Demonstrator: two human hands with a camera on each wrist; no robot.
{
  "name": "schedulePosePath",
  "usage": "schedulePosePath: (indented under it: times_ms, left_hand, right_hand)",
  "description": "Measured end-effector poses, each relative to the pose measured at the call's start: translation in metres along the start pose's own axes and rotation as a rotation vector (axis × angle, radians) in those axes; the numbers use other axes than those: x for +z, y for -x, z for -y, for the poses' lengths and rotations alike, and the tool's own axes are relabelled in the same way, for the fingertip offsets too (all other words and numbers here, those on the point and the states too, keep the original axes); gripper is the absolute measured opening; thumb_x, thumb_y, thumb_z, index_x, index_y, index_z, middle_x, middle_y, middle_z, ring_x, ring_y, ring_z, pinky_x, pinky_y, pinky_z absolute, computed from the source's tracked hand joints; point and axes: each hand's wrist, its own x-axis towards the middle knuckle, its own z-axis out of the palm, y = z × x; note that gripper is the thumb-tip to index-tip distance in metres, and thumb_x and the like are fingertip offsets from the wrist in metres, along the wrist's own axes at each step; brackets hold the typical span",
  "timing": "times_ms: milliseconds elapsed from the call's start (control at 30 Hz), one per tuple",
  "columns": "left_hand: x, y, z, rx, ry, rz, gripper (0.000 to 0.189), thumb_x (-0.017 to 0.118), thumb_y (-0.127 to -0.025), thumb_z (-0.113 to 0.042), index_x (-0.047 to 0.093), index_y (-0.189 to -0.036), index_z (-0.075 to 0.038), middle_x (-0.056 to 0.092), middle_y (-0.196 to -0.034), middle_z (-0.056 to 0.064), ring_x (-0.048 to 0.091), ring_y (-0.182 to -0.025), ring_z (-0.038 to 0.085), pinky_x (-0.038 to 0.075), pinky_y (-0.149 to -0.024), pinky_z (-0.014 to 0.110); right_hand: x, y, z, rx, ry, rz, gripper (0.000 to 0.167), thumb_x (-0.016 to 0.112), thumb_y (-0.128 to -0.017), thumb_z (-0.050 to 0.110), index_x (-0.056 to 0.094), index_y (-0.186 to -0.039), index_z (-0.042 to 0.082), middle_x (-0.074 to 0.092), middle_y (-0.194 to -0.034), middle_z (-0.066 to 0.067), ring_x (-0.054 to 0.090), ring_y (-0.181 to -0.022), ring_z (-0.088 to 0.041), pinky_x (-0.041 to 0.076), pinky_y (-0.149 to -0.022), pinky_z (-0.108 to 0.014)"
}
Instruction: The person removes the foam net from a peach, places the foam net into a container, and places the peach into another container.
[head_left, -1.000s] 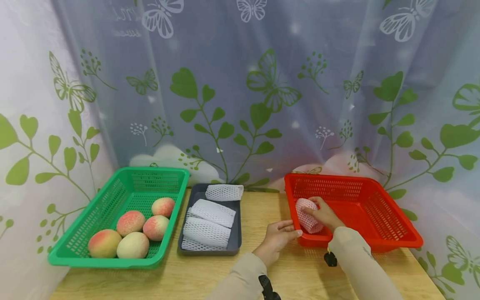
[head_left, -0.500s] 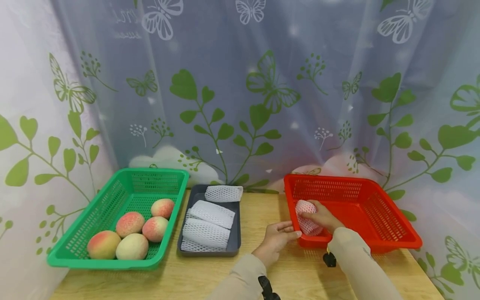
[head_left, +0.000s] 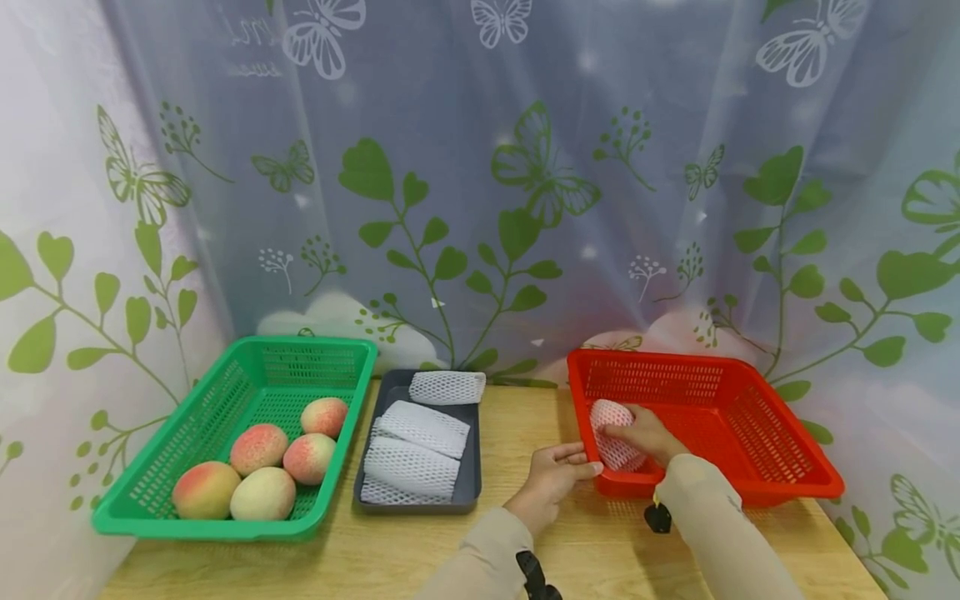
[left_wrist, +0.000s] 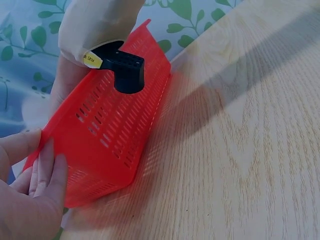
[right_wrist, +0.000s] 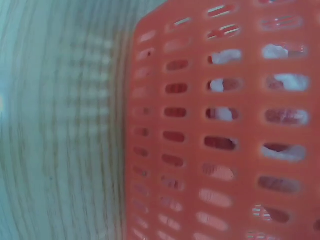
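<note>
Inside the red basket (head_left: 712,492), at its left front corner, stands a peach wrapped in a white foam net (head_left: 617,437). My right hand (head_left: 647,435) grips it from the right side, thumb toward me; the far fingers are partly hidden. My left hand (head_left: 551,483) pinches the basket's left front rim. In the left wrist view, the left thumb lies over the rim and the left fingers (left_wrist: 46,167) press the outer wall. The right wrist view shows only the basket's slotted wall (right_wrist: 195,125), with bits of white foam behind the slots.
A green basket (head_left: 210,527) holding several bare peaches (head_left: 258,447) stands at the left. Between the baskets lies a dark grey tray (head_left: 468,492) with several white foam nets (head_left: 412,465). A patterned curtain (head_left: 465,208) hangs behind the wooden table (head_left: 375,558).
My right hand has settled slightly lower, its fingers shifting from the net's top toward its side. The left hand has stayed on the rim.
</note>
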Motion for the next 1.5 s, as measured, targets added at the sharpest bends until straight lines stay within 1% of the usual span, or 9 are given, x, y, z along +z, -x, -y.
schedulePosePath:
  times_ms: [267, 533, 800, 967, 1133, 1200, 1233, 1367, 1500]
  left_hand:
    - [0.001, 0.0, -0.003, 0.005, 0.003, 0.008, 0.039, 0.074, -0.079, 0.004, 0.062, -0.117, 0.006, 0.068, -0.098, 0.014, 0.066, -0.075, 0.014, 0.058, -0.079, 0.037]
    - [-0.001, -0.002, -0.004, -0.014, 0.011, 0.016, 0.037, 0.074, -0.08, 0.003, 0.063, -0.115, 0.005, 0.069, -0.093, 0.009, 0.067, -0.075, 0.014, 0.057, -0.081, 0.039]
    - [-0.001, -0.003, -0.006, -0.025, 0.006, 0.023, 0.035, 0.074, -0.08, 0.002, 0.063, -0.114, 0.006, 0.07, -0.092, 0.009, 0.067, -0.076, 0.016, 0.057, -0.083, 0.041]
    - [-0.001, -0.003, -0.009, -0.026, -0.049, 0.029, 0.034, 0.074, -0.08, 0.001, 0.063, -0.112, 0.005, 0.07, -0.091, 0.009, 0.069, -0.079, 0.018, 0.056, -0.083, 0.042]
    - [-0.001, -0.001, -0.011, -0.027, -0.103, 0.043, 0.03, 0.074, -0.081, -0.001, 0.063, -0.109, 0.005, 0.069, -0.091, 0.009, 0.07, -0.084, 0.029, 0.057, -0.081, 0.043]
    - [-0.002, 0.0, -0.012, -0.029, -0.123, 0.042, 0.031, 0.074, -0.081, -0.001, 0.063, -0.11, 0.004, 0.069, -0.091, 0.009, 0.07, -0.086, 0.03, 0.057, -0.082, 0.044]
    - [-0.002, 0.001, -0.012, -0.026, -0.138, 0.039, 0.031, 0.074, -0.081, -0.002, 0.064, -0.11, 0.004, 0.069, -0.091, 0.009, 0.07, -0.086, 0.03, 0.057, -0.082, 0.043]
    - [-0.007, 0.002, -0.016, 0.006, -0.203, 0.011, 0.034, 0.074, -0.083, -0.009, 0.064, -0.114, 0.002, 0.067, -0.1, 0.007, 0.066, -0.087, 0.021, 0.055, -0.086, 0.039]
    - [-0.013, 0.001, -0.022, 0.042, -0.231, 0.003, 0.041, 0.073, -0.085, -0.019, 0.063, -0.12, -0.001, 0.063, -0.114, 0.007, 0.061, -0.098, 0.019, 0.051, -0.093, 0.041]
  right_hand:
    - [-0.007, 0.004, 0.009, 0.019, -0.108, -0.021, 0.081, 0.067, -0.089, 0.029, 0.022, -0.143, -0.01, 0.039, -0.136, -0.033, 0.048, -0.114, -0.044, 0.045, -0.097, -0.057]
    - [-0.012, 0.007, 0.014, -0.017, -0.152, -0.036, 0.079, 0.066, -0.089, 0.026, 0.022, -0.145, -0.008, 0.038, -0.137, -0.031, 0.048, -0.115, -0.043, 0.046, -0.097, -0.056]
    - [-0.019, 0.014, 0.026, -0.039, -0.169, -0.059, 0.082, 0.067, -0.09, 0.028, 0.018, -0.148, -0.004, 0.034, -0.142, -0.029, 0.044, -0.119, -0.044, 0.043, -0.098, -0.058]
    - [-0.022, 0.019, 0.03, -0.075, -0.213, -0.079, 0.082, 0.067, -0.09, 0.027, 0.018, -0.149, -0.002, 0.033, -0.142, -0.028, 0.044, -0.118, -0.043, 0.045, -0.097, -0.057]
    - [-0.023, 0.027, 0.032, -0.107, -0.258, -0.092, 0.081, 0.066, -0.091, 0.025, 0.016, -0.15, 0.0, 0.032, -0.143, -0.027, 0.044, -0.118, -0.042, 0.046, -0.097, -0.056]
    - [-0.022, 0.032, 0.034, -0.118, -0.266, -0.097, 0.081, 0.066, -0.091, 0.024, 0.015, -0.151, 0.001, 0.032, -0.144, -0.026, 0.044, -0.118, -0.042, 0.046, -0.097, -0.055]
    - [-0.022, 0.034, 0.035, -0.123, -0.269, -0.098, 0.081, 0.065, -0.091, 0.023, 0.015, -0.151, 0.001, 0.032, -0.143, -0.026, 0.045, -0.118, -0.042, 0.046, -0.096, -0.055]
    - [-0.02, 0.043, 0.041, -0.151, -0.283, -0.095, 0.08, 0.065, -0.091, 0.023, 0.016, -0.151, 0.003, 0.033, -0.142, -0.027, 0.047, -0.115, -0.041, 0.048, -0.094, -0.054]
    - [-0.017, 0.053, 0.049, -0.172, -0.274, -0.093, 0.079, 0.066, -0.09, 0.024, 0.018, -0.151, 0.007, 0.034, -0.142, -0.025, 0.048, -0.114, -0.04, 0.051, -0.092, -0.051]
